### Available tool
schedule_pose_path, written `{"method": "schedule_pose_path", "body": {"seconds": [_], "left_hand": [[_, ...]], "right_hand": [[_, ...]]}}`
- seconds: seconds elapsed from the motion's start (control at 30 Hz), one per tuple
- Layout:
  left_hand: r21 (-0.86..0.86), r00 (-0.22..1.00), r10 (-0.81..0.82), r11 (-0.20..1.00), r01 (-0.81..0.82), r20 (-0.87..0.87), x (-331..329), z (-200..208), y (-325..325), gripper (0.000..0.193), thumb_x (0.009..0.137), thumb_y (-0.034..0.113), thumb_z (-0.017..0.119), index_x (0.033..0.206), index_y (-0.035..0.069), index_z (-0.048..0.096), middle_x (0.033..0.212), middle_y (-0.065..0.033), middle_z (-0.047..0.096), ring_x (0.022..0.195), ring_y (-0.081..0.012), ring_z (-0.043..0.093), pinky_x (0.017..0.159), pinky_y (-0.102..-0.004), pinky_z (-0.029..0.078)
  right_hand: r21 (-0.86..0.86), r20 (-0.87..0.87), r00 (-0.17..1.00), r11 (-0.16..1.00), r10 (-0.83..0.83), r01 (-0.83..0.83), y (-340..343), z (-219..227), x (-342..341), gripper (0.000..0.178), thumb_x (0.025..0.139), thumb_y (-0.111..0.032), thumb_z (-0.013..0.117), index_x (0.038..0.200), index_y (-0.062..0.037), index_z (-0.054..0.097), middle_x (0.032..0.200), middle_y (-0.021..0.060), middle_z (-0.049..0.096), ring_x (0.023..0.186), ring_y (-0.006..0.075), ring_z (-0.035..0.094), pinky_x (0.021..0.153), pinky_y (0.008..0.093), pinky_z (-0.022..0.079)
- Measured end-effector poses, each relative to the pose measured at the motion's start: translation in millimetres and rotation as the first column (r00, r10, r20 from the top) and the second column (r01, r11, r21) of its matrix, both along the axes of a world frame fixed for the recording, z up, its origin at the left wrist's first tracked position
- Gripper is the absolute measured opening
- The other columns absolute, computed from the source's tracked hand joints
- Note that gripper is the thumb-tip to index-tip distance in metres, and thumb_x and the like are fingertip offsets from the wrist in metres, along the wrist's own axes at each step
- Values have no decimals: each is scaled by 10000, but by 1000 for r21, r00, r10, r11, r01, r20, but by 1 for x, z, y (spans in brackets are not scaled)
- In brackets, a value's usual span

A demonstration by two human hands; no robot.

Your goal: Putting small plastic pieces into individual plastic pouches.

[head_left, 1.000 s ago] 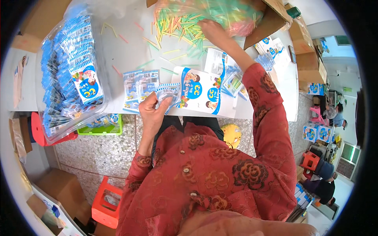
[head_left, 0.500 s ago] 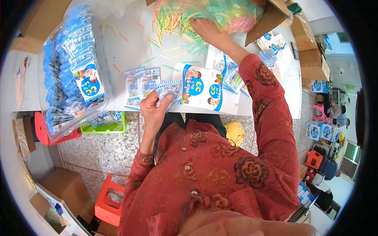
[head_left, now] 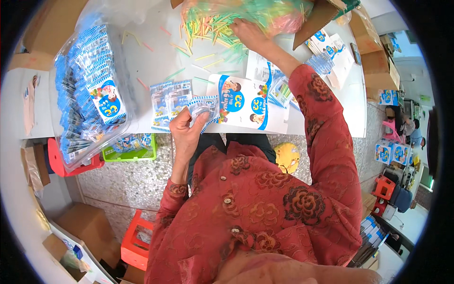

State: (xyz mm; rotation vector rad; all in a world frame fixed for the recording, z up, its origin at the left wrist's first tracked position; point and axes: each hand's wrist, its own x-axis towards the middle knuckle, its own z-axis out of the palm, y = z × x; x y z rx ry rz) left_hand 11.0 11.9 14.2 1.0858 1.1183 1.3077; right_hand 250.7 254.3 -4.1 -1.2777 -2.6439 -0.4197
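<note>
My left hand is closed at the table's near edge, thumb and fingers pinching a small blue-and-white striped packet. More striped packets lie just left of it. To its right is a printed card sheet with cartoon figures. My right arm stretches far across the table. My right hand reaches into a heap of coloured plastic straws beside a clear plastic bag. Its fingers are bent together down among the straws; what they grip, if anything, is hidden.
A clear plastic tub full of striped packets stands at left. Loose straws lie scattered over the white table. An open cardboard box borders the heap at right. Below the table are a green basket and red stools.
The view has shifted slightly. My right hand stays at the straw heap, its fingers a little more bent. My left hand keeps its hold on the packet.
</note>
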Motion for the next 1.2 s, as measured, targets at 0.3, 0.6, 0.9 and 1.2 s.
{"method": "schedule_pose_path", "body": {"seconds": [0.3,0.6,0.9,1.2], "left_hand": [[-10,1000,-14,1000,14,7,-2,-2,-1,119,814,51,659,910,-16,638,814,14,595,737,-42,495,666,-198,408],[61,1000,22,998,-21,-5,-4,4,4,127,814,30,651,930,-21,643,822,17,603,748,-37,503,671,-197,417],[62,999,52,997,-53,12,-4,0,6,91,805,31,655,883,-14,649,777,38,585,703,-24,470,620,-184,388],[155,997,29,988,-17,-74,10,6,17,87,775,51,678,799,-19,632,668,25,533,636,-40,425,555,-209,348]], "right_hand": [[-21,-439,898,999,27,-40,-12,23,9,179,757,-87,623,897,21,592,840,140,622,784,246,633,665,332,505],[-559,-716,619,797,-324,-229,-71,-2,-20,287,770,-244,658,868,22,610,691,119,637,608,152,613,582,299,486],[-630,-728,525,731,-441,-261,-83,13,-23,245,785,-209,671,869,15,617,692,106,636,602,136,597,566,278,481],[-556,-828,400,485,-393,-675,-139,112,-43,132,845,-65,612,968,-19,600,794,6,583,654,59,524,578,199,438]]}}
